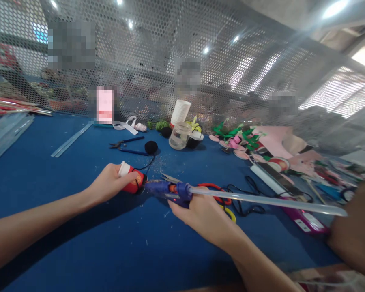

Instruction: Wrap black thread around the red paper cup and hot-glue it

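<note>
My left hand [111, 182] is closed round a small red paper cup [133, 181] with a white rim, tipped on its side. Black yarn runs from the cup to a black yarn ball [151, 147] just behind it. My right hand [205, 213] grips a blue hot glue gun [167, 190], its nozzle at the dark base of the cup; I cannot tell if they touch. A long clear glue stick [270, 199] sticks out of the gun's back. Partly hidden behind my right hand lie scissors [214, 187] with red handles and a yellow loop [231, 214].
Pliers [127, 147] lie on the blue table [109, 251]. Behind are a phone [105, 106], a stack of white cups [180, 111], a clear plastic cup [180, 136] and a black cup [195, 140]. Glue sticks [7, 132] lie left; a purple device [305, 221] and craft pieces [240, 142] stand right.
</note>
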A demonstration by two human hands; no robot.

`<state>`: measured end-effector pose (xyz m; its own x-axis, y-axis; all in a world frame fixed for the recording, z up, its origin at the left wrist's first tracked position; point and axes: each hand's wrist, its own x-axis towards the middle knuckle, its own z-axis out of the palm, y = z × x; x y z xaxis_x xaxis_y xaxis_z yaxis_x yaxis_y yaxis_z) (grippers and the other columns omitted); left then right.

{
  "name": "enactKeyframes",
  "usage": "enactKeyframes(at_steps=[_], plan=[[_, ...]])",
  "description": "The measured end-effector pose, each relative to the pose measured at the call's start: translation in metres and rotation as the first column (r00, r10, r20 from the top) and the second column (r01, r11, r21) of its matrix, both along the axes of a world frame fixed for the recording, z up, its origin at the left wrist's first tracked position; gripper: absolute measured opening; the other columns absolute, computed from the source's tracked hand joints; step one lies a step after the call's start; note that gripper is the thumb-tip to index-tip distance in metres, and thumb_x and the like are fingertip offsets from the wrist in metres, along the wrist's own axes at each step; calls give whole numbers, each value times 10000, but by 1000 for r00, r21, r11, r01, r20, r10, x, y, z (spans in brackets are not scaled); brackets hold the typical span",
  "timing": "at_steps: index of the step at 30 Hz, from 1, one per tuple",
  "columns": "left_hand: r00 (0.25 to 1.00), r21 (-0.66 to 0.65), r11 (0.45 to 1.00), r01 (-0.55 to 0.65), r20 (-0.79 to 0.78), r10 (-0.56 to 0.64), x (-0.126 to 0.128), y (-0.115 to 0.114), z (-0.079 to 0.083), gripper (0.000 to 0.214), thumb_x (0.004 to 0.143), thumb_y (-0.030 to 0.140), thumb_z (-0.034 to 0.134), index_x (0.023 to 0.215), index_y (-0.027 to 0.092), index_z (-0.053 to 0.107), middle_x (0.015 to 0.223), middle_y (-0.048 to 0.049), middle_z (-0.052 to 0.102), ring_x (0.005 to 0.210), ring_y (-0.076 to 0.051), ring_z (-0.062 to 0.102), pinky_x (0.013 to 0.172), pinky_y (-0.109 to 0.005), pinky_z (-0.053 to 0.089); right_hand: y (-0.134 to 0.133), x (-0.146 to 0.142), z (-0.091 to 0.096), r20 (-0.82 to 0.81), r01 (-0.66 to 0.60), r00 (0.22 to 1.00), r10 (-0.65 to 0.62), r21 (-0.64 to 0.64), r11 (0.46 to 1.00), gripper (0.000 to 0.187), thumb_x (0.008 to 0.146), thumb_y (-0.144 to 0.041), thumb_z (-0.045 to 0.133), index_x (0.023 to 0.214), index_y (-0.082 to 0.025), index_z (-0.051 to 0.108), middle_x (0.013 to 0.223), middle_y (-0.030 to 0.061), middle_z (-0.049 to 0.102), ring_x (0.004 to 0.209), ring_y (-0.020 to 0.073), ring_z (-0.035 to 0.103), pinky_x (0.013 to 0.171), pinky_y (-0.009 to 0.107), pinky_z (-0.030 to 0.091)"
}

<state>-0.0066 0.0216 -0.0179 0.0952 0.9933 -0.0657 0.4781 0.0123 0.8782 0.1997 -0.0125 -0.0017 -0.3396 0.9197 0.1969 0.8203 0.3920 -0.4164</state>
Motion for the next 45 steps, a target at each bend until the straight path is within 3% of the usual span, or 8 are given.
enactKeyframes(at_steps=[6,13,19,32,45], plan=[[1000,35,999,18,-22,-17,-1,0,-1,326,635,409,500,453,150,421,413,62,316,393,-55,249,375,-193,164,5,-1,7,-114,44,992,-62,-155,987,169,690,-231,441,537,-167,476,391,-34,451,397,94,447,427,203,346],[998,61,997,46,-35,-44,0,-1,-4,315,647,392,487,463,141,436,426,57,305,409,-53,242,378,-189,176,13,-2,5,-260,13,963,-74,-230,973,144,679,-222,456,546,-166,458,365,-60,416,316,68,435,357,166,354],[999,56,998,26,-46,-24,0,-2,-2,323,630,385,500,433,153,393,413,62,281,397,-48,220,367,-188,157,19,-4,6,-266,31,956,-122,-322,946,169,679,-255,468,561,-143,515,353,-32,449,316,84,450,348,179,383],[997,71,997,39,-62,-35,-2,-2,-5,328,640,393,493,437,156,393,405,64,278,380,-48,214,360,-191,150,23,-3,5,-279,2,953,-119,-387,922,206,686,-272,455,570,-125,542,344,-21,458,301,76,434,337,179,382],[997,62,997,52,-59,-49,-2,-3,-5,330,645,393,493,438,157,388,402,65,277,381,-48,213,360,-191,149,22,-5,6,-265,19,957,-121,-360,933,211,691,-270,452,542,-136,518,358,-9,479,311,83,449,344,181,384]])
